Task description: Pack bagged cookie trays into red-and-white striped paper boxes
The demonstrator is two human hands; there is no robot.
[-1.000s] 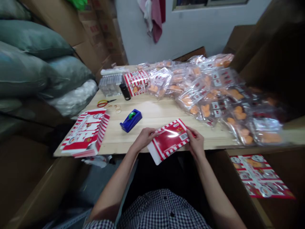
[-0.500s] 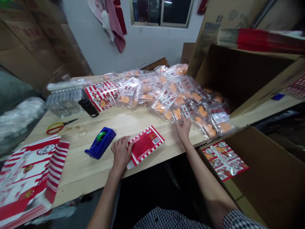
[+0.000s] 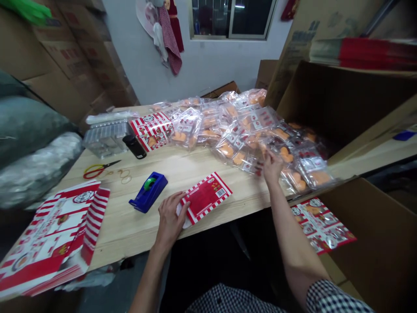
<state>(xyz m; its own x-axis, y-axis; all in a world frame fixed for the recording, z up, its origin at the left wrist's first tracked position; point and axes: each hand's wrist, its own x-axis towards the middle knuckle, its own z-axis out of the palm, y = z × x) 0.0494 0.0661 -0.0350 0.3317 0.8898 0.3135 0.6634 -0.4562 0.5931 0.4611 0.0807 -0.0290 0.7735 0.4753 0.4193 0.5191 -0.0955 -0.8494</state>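
A flat red-and-white striped carton (image 3: 208, 196) with a barcode lies at the table's front edge. My left hand (image 3: 172, 213) grips its left end, thumb across the top face. Over the near side of a heap of clear plastic packets (image 3: 224, 145), my right hand (image 3: 273, 168) has its fingers closed on a packet (image 3: 252, 166) holding orange shapes and a printed card. The fingertips are partly blurred. Left of the carton stands a blue tape dispenser (image 3: 149, 193) with green tape.
Scissors (image 3: 97, 168), rubber bands (image 3: 124, 175), a black cylinder (image 3: 134, 147) and clear plastic trays (image 3: 106, 138) lie toward the left. Flattened striped cartons (image 3: 65, 230) are stacked at the left front. A large open cardboard box (image 3: 345, 100) stands right, another below the table edge (image 3: 374, 234).
The view has turned a little left, so everything sits farther right. My right hand has shifted slightly right over the packets. My left hand stays on the carton.
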